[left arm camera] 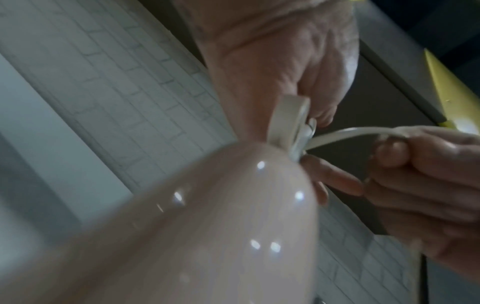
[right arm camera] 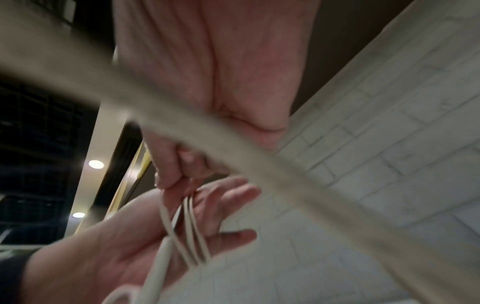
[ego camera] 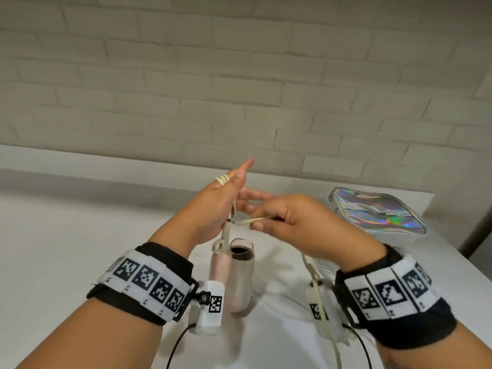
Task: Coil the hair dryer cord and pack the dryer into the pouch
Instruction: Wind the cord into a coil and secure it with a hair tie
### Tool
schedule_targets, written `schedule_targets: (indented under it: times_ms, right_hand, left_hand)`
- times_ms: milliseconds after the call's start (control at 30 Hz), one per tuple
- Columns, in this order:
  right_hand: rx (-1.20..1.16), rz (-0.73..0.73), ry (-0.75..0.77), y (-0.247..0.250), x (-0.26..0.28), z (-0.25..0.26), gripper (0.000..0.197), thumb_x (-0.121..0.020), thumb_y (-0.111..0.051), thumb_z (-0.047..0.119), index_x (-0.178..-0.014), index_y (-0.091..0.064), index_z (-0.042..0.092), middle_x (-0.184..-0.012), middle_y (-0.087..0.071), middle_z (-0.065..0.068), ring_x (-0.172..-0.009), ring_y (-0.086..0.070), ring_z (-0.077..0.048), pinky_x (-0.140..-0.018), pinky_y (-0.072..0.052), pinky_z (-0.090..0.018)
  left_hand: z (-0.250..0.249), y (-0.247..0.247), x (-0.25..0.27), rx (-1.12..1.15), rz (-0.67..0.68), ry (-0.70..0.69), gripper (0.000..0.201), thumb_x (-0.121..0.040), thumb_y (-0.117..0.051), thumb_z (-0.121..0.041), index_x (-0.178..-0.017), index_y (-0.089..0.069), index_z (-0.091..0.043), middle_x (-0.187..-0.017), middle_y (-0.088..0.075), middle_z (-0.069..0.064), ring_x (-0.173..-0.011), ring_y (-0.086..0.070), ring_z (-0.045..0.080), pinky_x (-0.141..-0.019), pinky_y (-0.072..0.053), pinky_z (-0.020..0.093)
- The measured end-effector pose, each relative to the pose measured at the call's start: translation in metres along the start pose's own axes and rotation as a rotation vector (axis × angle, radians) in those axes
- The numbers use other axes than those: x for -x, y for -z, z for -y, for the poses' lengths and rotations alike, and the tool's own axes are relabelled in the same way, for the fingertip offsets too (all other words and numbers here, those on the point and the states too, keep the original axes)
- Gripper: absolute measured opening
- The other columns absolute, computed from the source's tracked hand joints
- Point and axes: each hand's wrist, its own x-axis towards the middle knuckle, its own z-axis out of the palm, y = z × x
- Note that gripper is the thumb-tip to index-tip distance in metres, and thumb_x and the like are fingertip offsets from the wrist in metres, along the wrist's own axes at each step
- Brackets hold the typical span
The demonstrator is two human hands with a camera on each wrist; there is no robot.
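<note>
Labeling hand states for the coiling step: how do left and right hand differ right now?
The left hand is raised with straight fingers and has cord loops round it; the right hand is curled, pinching one cord strand. The left hand serves as the spool, the right hand feeds. Both hover above the hair dryer.

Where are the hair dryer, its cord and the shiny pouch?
hair dryer (ego camera: 241, 278): head view, pink barrel.
cord (ego camera: 250, 221): head view, stretch between the hands.
pouch (ego camera: 378, 212): head view, holographic top face.

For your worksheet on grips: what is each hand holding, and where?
The right hand pinches the cord along its length. The left hand, fingers straight, carries cord loops around them.
</note>
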Motion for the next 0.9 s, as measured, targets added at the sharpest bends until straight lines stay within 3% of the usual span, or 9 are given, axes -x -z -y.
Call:
schedule_targets:
  times_ms: [67,133,233,333,400,567,667,767,900]
  right_hand:
    - [-0.045,-0.069,0.008,0.014,0.000,0.007,0.005,-0.084,-0.066,0.018,-0.082,-0.070,0.015,-0.078,-0.067,0.018,-0.078,-0.062,0.004,-0.073,-0.047,-0.022]
    - [-0.108,-0.117,0.017,0.026,-0.001,0.011,0.004,-0.082,-0.068,0.013,-0.081,-0.069,0.010,-0.063,-0.062,0.017,-0.061,-0.055,0.003,-0.062,-0.041,-0.013]
    - [-0.158,-0.194,0.054,0.038,-0.007,0.013,0.005,-0.079,-0.072,0.015,-0.080,-0.069,0.011,-0.067,-0.064,0.002,-0.060,-0.053,0.001,-0.059,-0.042,-0.014]
    - [-0.210,-0.269,0.066,0.037,-0.020,0.007,0.006,-0.077,-0.073,0.018,-0.079,-0.068,0.014,-0.072,-0.063,0.000,-0.065,-0.054,-0.004,-0.062,-0.044,-0.018]
    - [-0.248,-0.300,0.032,0.028,-0.030,-0.004,0.004,-0.080,-0.071,0.019,-0.080,-0.067,0.017,-0.073,-0.062,0.004,-0.067,-0.053,-0.003,-0.065,-0.044,-0.018]
    - [-0.466,-0.215,-0.151,-0.011,-0.032,-0.033,0.015,-0.091,-0.055,0.009,-0.084,-0.065,0.018,-0.077,-0.062,0.003,-0.058,-0.058,0.004,-0.054,-0.044,-0.010]
    - [-0.305,-0.130,-0.202,-0.038,-0.023,-0.037,0.037,-0.093,-0.044,0.000,-0.072,-0.051,0.029,-0.065,-0.048,0.005,-0.049,-0.048,0.000,-0.048,-0.039,-0.015]
    - [-0.192,0.002,-0.231,-0.059,-0.022,-0.036,0.029,-0.093,-0.050,0.013,-0.070,-0.051,0.032,-0.060,-0.051,0.007,-0.048,-0.046,-0.003,-0.050,-0.036,-0.019]
    - [-0.093,0.133,-0.184,-0.062,-0.011,-0.044,0.014,-0.088,-0.058,0.029,-0.077,-0.060,0.037,-0.074,-0.067,0.011,-0.067,-0.060,0.008,-0.064,-0.046,-0.023]
  left_hand:
    - [-0.005,-0.003,0.003,-0.112,0.075,0.029,0.054,-0.086,-0.033,-0.073,-0.133,-0.047,-0.051,-0.091,-0.075,0.006,-0.066,-0.065,0.017,-0.098,-0.046,0.048]
    - [-0.008,-0.004,0.007,-0.130,0.204,0.075,0.074,-0.077,-0.023,-0.083,-0.129,-0.054,-0.041,-0.080,-0.074,0.009,-0.053,-0.054,0.023,-0.077,-0.051,0.041]
    - [-0.010,-0.009,0.016,-0.017,0.400,0.127,0.078,-0.076,-0.031,-0.083,-0.118,-0.064,-0.027,-0.044,-0.056,0.005,-0.056,-0.055,0.029,-0.099,-0.048,0.042]
    - [-0.012,-0.016,0.023,-0.039,0.521,0.092,0.040,-0.092,-0.048,-0.047,-0.105,-0.074,-0.018,-0.053,-0.056,0.024,-0.038,-0.043,0.014,-0.102,-0.047,0.036]
    - [-0.013,-0.019,0.025,-0.019,0.541,0.079,0.036,-0.098,-0.044,-0.029,-0.110,-0.072,-0.010,-0.053,-0.057,0.017,-0.032,-0.034,0.007,-0.098,-0.049,0.036]
    - [-0.007,-0.023,0.019,0.116,0.430,-0.001,0.044,-0.100,-0.034,-0.028,-0.129,-0.061,-0.007,-0.064,-0.064,0.018,-0.037,-0.046,0.010,-0.100,-0.046,0.041]
    - [-0.003,-0.027,0.014,0.213,0.301,-0.048,0.046,-0.101,-0.031,-0.035,-0.139,-0.050,-0.020,-0.091,-0.072,0.017,-0.068,-0.068,0.018,-0.097,-0.042,0.055]
    - [-0.003,-0.028,0.009,0.332,0.110,-0.056,0.046,-0.104,-0.024,-0.033,-0.149,-0.029,-0.026,-0.113,-0.071,0.009,-0.096,-0.070,0.019,-0.089,-0.047,0.041]
    - [0.002,-0.016,0.001,0.152,-0.047,-0.070,0.048,-0.104,-0.027,-0.034,-0.152,-0.018,-0.034,-0.122,-0.069,-0.001,-0.107,-0.068,0.021,-0.113,-0.021,0.045]
